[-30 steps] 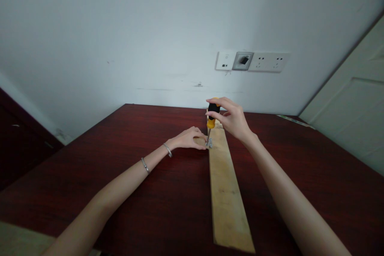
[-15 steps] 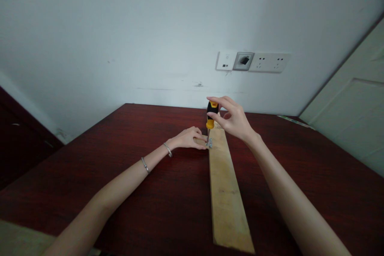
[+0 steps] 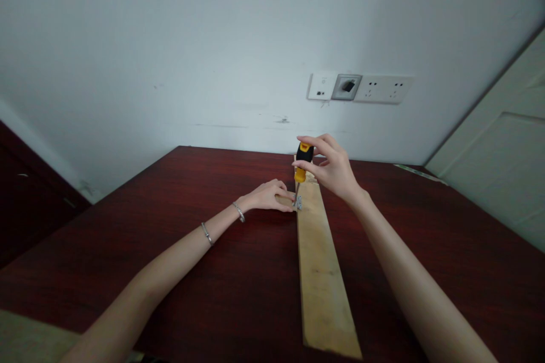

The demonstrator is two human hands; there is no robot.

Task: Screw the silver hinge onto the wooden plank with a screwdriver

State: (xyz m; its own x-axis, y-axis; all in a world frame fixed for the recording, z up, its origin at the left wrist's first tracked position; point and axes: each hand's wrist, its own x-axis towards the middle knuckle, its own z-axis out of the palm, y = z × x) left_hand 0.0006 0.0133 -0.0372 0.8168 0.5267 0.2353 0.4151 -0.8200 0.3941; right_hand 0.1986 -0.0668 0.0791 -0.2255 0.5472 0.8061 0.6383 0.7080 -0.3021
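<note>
My right hand (image 3: 334,165) grips a short yellow-and-black screwdriver (image 3: 304,153) by its handle, thumb and fingers around it. Its thin shaft points down at a small metal hinge (image 3: 299,202) on the left edge of a long wooden board (image 3: 321,261). My left hand (image 3: 268,195) is closed on a small wood piece (image 3: 284,199) that butts against the board beside the hinge. Two silver bracelets (image 3: 238,212) circle the left wrist and forearm. Where the screwdriver tip meets the hinge is too small to make out.
The dark red tabletop (image 3: 204,295) lies under the board and reaches to the white wall (image 3: 170,57). On the wall are socket plates (image 3: 383,89) with a black plug (image 3: 349,86). A pale door (image 3: 511,153) stands at the right. A flat strip (image 3: 419,173) lies at the back right.
The screwdriver handle has tilted slightly to the right, and the fingers of my right hand have shifted on it. My left hand stays in place on the wood piece.
</note>
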